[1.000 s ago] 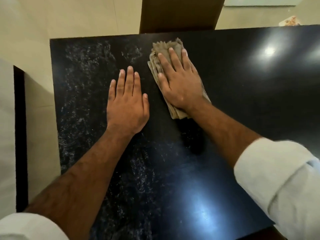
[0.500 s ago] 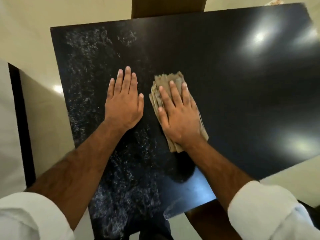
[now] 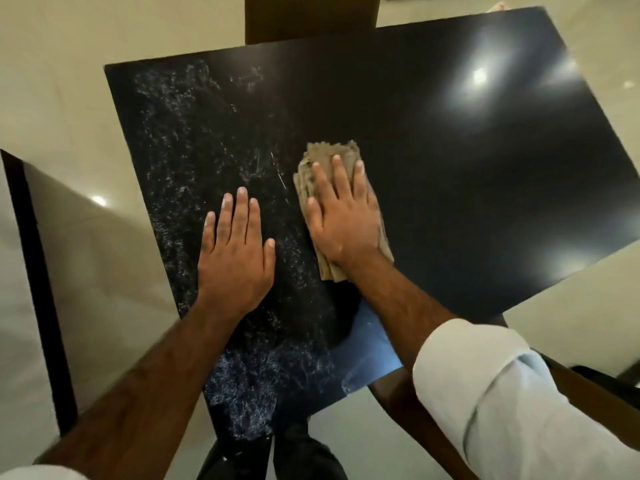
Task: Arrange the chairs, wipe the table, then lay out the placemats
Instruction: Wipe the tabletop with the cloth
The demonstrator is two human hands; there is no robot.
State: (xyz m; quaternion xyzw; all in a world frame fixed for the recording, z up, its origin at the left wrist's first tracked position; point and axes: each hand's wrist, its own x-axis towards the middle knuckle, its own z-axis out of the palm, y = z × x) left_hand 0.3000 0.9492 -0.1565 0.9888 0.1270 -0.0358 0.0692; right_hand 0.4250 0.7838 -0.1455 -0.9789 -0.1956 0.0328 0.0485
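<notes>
A glossy black table (image 3: 467, 174) fills the view; its left half carries whitish streaks and specks. A folded tan cloth (image 3: 329, 157) lies near the table's middle. My right hand (image 3: 343, 220) lies flat on top of the cloth, fingers spread, pressing it against the surface. My left hand (image 3: 235, 258) rests flat on the bare tabletop just left of the cloth, fingers together, holding nothing. A brown chair back (image 3: 308, 19) stands at the table's far edge.
Beige tiled floor (image 3: 69, 64) surrounds the table. A dark vertical post (image 3: 38, 289) stands at the left. Part of a brown chair (image 3: 433, 427) shows under my right forearm at the near edge. My dark trousers (image 3: 294, 455) are at the bottom.
My right hand has dragged the cloth from the far edge back towards me along the table. The left hand stays flat on the table. The view has tilted, showing more of the near edge.
</notes>
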